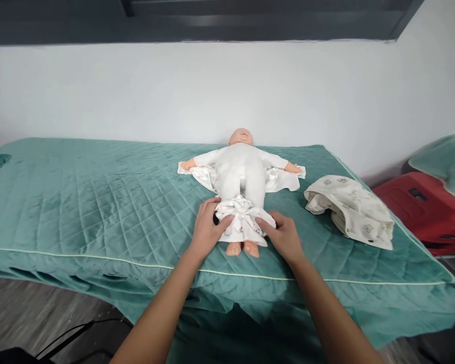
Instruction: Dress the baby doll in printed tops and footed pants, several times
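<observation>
A baby doll [240, 164] with a white cloth body lies on its back on the green quilted bed, its head by the wall and its bare feet toward me. White patterned baby pants [242, 233] are bunched around its lower legs. My left hand [208, 225] grips the pants at their left side, thumb on top. On the right side, my right hand [282, 233] pinches the same fabric. Beneath the doll's outspread arms lies an open white patterned baby top [282, 179].
A crumpled cream printed cloth [351, 210] rests to the right on the green quilted bedspread [136, 202]. Beyond the bed's right edge are a red plastic case [426, 207] and a green cushion-like thing [445, 162]. A white wall [136, 91] stands behind the bed.
</observation>
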Available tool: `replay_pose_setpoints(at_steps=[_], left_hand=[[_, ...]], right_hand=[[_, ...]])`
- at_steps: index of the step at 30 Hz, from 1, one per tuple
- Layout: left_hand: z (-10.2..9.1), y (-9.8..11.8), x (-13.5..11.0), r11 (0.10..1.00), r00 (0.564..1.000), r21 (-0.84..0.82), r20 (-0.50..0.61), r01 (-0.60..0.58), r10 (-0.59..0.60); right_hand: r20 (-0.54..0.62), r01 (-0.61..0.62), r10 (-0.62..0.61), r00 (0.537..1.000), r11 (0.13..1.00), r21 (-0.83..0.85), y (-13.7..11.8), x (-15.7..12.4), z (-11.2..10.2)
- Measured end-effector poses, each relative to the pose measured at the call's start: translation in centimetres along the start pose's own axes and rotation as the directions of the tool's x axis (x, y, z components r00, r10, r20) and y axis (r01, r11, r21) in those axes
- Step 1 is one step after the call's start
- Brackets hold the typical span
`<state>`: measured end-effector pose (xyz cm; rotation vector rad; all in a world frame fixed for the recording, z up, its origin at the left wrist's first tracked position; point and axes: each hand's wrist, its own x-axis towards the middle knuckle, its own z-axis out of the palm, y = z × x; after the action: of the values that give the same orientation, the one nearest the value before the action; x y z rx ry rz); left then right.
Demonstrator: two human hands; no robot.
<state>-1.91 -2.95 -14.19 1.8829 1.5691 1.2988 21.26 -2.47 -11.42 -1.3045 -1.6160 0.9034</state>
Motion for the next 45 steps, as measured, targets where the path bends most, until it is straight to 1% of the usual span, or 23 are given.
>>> replay_pose_setpoints(at_steps=[2, 4, 6, 9, 12, 15, 17, 19, 22, 25, 28, 31, 34, 38, 40, 41, 43, 45], left_hand=[[-0.1, 0.1, 0.2, 0.999, 1.000, -0.027, 0.002, 0.024, -0.024], [-0.2, 0.1, 0.3, 0.998, 0.999, -0.056, 0.009, 0.037, -0.036], [-0.2, 0.1, 0.5, 0.996, 0.999, -0.080, 0.019, 0.049, -0.047], [-0.4, 0.1, 0.6, 0.993, 0.997, -0.100, 0.038, 0.066, -0.062], [-1.0, 0.3, 0.1, 0.992, 0.994, -0.105, 0.089, 0.066, -0.057], [-1.8, 0.5, -1.6, 0.992, 0.983, -0.111, 0.177, 0.062, -0.041], [-2.0, 0.5, -3.1, 0.990, 0.977, -0.138, 0.211, 0.036, -0.007], [-1.8, 0.6, -4.4, 0.988, 0.979, -0.155, 0.195, -0.024, 0.054], [-0.9, 0.8, -5.4, 0.993, 0.989, -0.085, 0.113, -0.088, 0.097], [-0.6, 1.3, -4.9, 0.995, 0.991, 0.008, 0.090, -0.102, 0.101], [-0.9, 1.8, -3.8, 0.990, 0.986, 0.063, 0.118, -0.125, 0.117], [-1.5, 2.1, -3.0, 0.990, 0.982, 0.084, 0.158, -0.118, 0.104], [-2.2, 2.1, -2.8, 0.995, 0.980, 0.059, 0.186, -0.078, 0.066], [-3.7, 2.7, -3.3, 0.999, 0.981, 0.030, 0.191, 0.011, -0.017], [-4.6, 3.3, -3.8, 0.999, 0.973, 0.006, 0.229, 0.040, -0.040], [-5.2, 3.6, -4.0, 0.998, 0.968, -0.013, 0.246, 0.055, -0.051], [-6.2, 4.4, -4.5, 0.994, 0.961, -0.059, 0.267, 0.090, -0.071], [-7.1, 5.1, -4.8, 0.988, 0.953, -0.105, 0.292, 0.116, -0.081]], right_hand=[[0.088, 0.013, -0.015, 0.996, 1.000, 0.021, -0.3, -1.6, -0.3], [0.165, 0.030, -0.031, 0.986, 1.000, 0.009, -0.5, -2.7, -0.4], [0.188, 0.066, -0.053, 0.981, 0.996, -0.065, -0.4, -3.4, -0.2], [0.133, 0.133, -0.108, 0.985, 0.972, -0.194, 0.1, -4.0, 0.5], [0.086, 0.161, -0.144, 0.986, 0.957, -0.241, 0.4, -4.1, 1.0], [0.086, 0.173, -0.157, 0.984, 0.956, -0.237, 0.1, -4.1, 1.1], [0.082, 0.180, -0.165, 0.983, 0.958, -0.223, -0.1, -4.2, 1.0], [0.066, 0.179, -0.168, 0.984, 0.960, -0.215, -0.2, -4.2, 1.0], [0.025, 0.158, -0.156, 0.987, 0.962, -0.222, -0.2, -4.2, 1.2], [-0.007, 0.118, -0.122, 0.992, 0.968, -0.223, -0.3, -4.3, 1.6], [-0.030, 0.069, -0.078, 0.997, 0.969, -0.236, -0.9, -4.6, 1.9], [-0.059, 0.026, -0.042, 0.997, 0.967, -0.252, -1.8, -4.8, 2.2], [-0.086, 0.004, -0.028, 0.996, 0.962, -0.272, -2.8, -4.9, 2.2], [-0.116, 0.030, -0.079, 0.990, 0.926, -0.375, -3.7, -5.4, 1.7], [-0.087, 0.035, -0.076, 0.993, 0.915, -0.403, -4.2, -5.8, 1.1], [-0.054, 0.024, -0.048, 0.997, 0.925, -0.379, -4.6, -6.0, 0.8], [0.042, -0.028, 0.040, 0.998, 0.965, -0.262, -5.5, -6.3, 0.0], [0.170, -0.089, 0.109, 0.979, 0.988, -0.123, -6.5, -6.3, -0.9]])
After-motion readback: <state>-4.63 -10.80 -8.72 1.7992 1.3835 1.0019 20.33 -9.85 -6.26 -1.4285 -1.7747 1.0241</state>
